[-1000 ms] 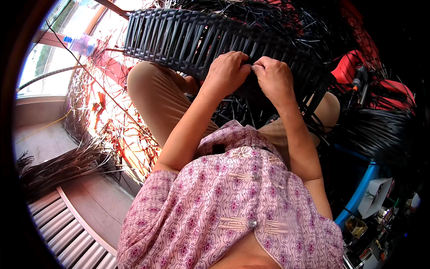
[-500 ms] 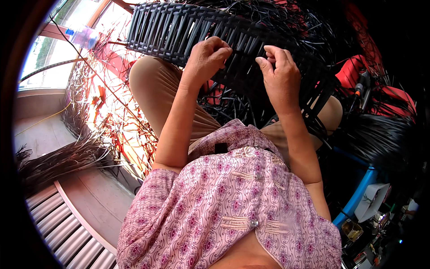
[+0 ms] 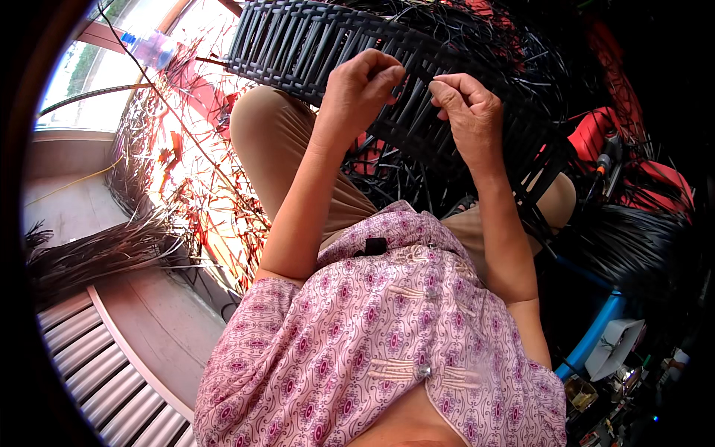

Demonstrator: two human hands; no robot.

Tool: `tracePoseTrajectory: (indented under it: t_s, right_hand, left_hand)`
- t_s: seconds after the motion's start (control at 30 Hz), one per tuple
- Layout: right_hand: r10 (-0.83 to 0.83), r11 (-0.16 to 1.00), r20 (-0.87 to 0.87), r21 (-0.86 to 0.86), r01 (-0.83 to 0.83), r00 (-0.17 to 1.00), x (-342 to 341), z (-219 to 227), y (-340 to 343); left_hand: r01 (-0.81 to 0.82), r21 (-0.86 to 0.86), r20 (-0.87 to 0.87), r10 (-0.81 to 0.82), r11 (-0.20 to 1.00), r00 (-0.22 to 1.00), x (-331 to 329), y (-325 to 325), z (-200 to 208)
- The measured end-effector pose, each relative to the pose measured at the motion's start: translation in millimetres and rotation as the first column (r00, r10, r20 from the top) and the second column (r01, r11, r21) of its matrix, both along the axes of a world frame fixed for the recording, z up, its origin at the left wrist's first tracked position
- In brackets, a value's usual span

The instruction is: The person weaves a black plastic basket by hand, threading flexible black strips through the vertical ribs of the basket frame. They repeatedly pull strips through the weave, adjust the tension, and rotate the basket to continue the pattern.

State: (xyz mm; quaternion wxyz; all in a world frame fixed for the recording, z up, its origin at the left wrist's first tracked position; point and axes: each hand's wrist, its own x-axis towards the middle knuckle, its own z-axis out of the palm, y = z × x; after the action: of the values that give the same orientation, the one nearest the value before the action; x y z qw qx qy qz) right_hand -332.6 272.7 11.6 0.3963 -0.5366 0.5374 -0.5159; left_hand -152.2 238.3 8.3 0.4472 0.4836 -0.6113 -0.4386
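A long, curved woven panel of dark flat strips [image 3: 298, 41] lies across my knees, running from the upper left down to the right. Over its middle, my left hand [image 3: 361, 93] is curled, thumb pressed toward the forefinger. Close by on the right, my right hand [image 3: 474, 112] pinches with thumb and forefinger, its other fingers bent. The two hands are a short gap apart. Whatever sits between the fingertips is too thin and dark to make out against the weave. Toward its right end the panel sinks into shadow, with loose strip ends hanging near my knee.
Bundles of dark strips lie at the left [image 3: 97, 257] and right [image 3: 618, 231]. Loose strips tangle beyond the panel. A dark tool with an orange band [image 3: 602, 164] rests by red material [image 3: 596, 130]. A blue bar [image 3: 596, 328], white box [image 3: 614, 349] and slatted grille [image 3: 112, 365] flank me.
The fingertips of my right hand have come together from a wider gap. Both hands sit slightly farther right in the picture, and the whole view has shifted a little.
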Motion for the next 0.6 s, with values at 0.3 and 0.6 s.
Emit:
tracePoseTrajectory:
  t_s: [0.3, 0.6]
  right_hand:
    - [-0.088, 0.98, -0.116, 0.168, 0.107, 0.989, -5.7, -17.6, 3.4]
    - [-0.038, 0.986, -0.512, 0.12, 0.115, 0.858, 0.2, -21.8, -7.2]
  left_hand:
    - [0.043, -0.252, 0.616, 0.126, 0.967, 0.778, -28.0, 3.2, -43.2]
    - [0.06, -0.11, 0.383, -0.013, 0.992, 0.924, -19.3, -3.9, -50.0]
